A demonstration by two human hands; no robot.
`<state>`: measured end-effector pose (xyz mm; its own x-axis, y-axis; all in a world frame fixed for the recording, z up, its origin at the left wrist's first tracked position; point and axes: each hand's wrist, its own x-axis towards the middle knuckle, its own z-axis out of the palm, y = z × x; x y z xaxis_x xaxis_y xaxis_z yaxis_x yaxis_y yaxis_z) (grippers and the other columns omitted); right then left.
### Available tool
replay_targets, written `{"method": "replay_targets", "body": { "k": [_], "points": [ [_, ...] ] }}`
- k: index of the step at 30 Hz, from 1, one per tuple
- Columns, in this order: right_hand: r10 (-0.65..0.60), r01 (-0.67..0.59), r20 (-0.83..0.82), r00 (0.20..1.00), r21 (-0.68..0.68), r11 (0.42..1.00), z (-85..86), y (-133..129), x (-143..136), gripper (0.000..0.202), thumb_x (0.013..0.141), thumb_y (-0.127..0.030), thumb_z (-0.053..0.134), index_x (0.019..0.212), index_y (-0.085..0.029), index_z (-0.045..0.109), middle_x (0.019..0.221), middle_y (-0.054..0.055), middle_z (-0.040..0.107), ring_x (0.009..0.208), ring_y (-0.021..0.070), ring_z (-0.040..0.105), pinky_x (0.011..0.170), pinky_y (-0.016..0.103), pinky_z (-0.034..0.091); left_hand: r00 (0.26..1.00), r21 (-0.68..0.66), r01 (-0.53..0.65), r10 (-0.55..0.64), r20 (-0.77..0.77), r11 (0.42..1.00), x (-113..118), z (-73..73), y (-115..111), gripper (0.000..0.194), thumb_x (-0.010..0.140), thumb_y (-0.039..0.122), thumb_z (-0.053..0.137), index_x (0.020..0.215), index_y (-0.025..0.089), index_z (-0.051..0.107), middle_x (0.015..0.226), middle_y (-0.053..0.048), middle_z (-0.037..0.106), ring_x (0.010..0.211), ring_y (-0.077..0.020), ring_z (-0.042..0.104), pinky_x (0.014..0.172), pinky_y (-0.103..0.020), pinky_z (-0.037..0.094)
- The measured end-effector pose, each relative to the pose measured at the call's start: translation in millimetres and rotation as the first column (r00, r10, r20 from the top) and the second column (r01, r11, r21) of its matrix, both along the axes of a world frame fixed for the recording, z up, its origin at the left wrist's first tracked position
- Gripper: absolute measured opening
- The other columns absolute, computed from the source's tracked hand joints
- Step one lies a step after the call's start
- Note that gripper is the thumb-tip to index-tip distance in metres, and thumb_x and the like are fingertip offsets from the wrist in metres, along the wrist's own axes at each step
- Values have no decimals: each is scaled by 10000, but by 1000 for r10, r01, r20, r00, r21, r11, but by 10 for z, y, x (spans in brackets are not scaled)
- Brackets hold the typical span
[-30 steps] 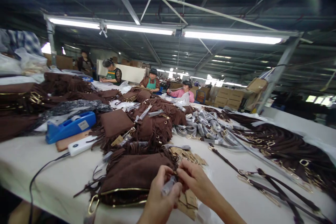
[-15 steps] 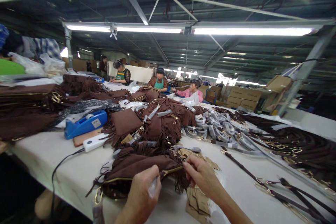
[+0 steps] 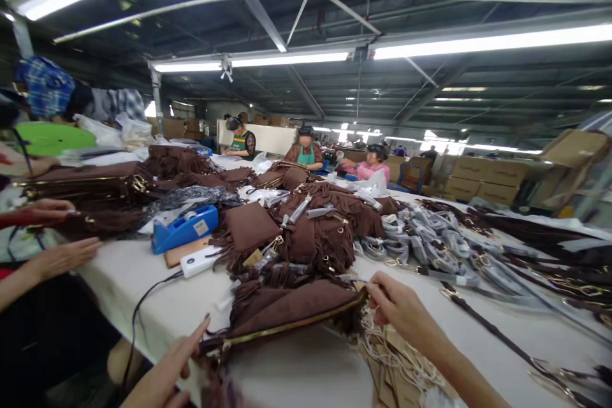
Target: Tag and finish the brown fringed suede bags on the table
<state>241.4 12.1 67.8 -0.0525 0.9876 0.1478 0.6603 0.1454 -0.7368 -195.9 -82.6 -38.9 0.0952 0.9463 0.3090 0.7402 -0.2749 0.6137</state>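
Pale table (image 3: 117,274); right hand (image 3: 399,306) pinches brown bag (image 3: 291,305), left hand (image 3: 167,371) perhaps touching it.

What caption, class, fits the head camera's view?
Right hand gripping one end of a soft brown fringed bag with gold-coloured zip, left hand near its other end.

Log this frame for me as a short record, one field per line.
Right hand: grip on the brown fringed bag's right end
Left hand: fingers extended at its left end; contact unclear
Bag edge: gold zip along the near side
Behind bag: brown bag pile, blue tape dispenser, white device
Right side: plastic-wrapped straps, dark straps
Below right hand: corded tan tags
Far left: another person's hands beside brown material
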Motion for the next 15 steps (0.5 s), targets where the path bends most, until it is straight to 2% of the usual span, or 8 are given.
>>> {"method": "replay_targets", "body": {
  "k": [3,6,8,11,13,15],
  "points": [
    [-81,54,-191,978,-140,989,45,21,-70,247,850,-487,417,806,-246,441,775,8,675,556,179,690,530,315,563,999,71,-30,32,-24,997,7,47,10,499,810,130,408,1229,265,644,1220,-49,669,1099,-226,628,1008,-333,481],
    [-116,15,-374,920,-263,965,124,64,-174,212,871,-452,449,874,-241,428,891,41,668,646,202,728,562,341,599,996,131,63,-54,-73,989,194,99,148,596,773,85,400,1306,272,589,1329,-57,613,1254,-246,526,1112,-404,379],
    [-102,-24,-460,882,-260,965,190,110,-249,196,889,-429,468,880,-239,421,927,47,650,704,211,739,589,349,610,985,84,155,-148,-88,984,350,117,256,694,716,66,425,1373,267,524,1357,-63,596,1259,-253,521,1121,-418,365],
    [-58,-57,-541,839,-194,979,325,234,-334,167,916,-382,480,862,-235,420,959,52,643,769,210,741,636,348,614,986,-28,165,-165,-4,986,515,182,335,643,717,79,436,1331,224,563,1290,-82,646,1184,-252,587,1074,-389,425],
    [-21,-78,-577,816,-147,986,462,371,-379,155,924,-358,492,857,-233,427,941,56,656,775,207,738,657,346,609,983,-48,159,-154,99,986,566,294,292,578,780,133,444,1339,234,550,1297,-67,645,1194,-245,587,1061,-364,439],
    [28,-112,-616,787,-99,989,649,540,-451,148,933,-340,492,857,-231,429,905,58,671,760,198,734,690,355,603,972,-4,129,-126,196,992,601,463,179,564,833,215,472,1394,279,493,1359,-34,602,1249,-241,549,1083,-355,418]
  ]
}}
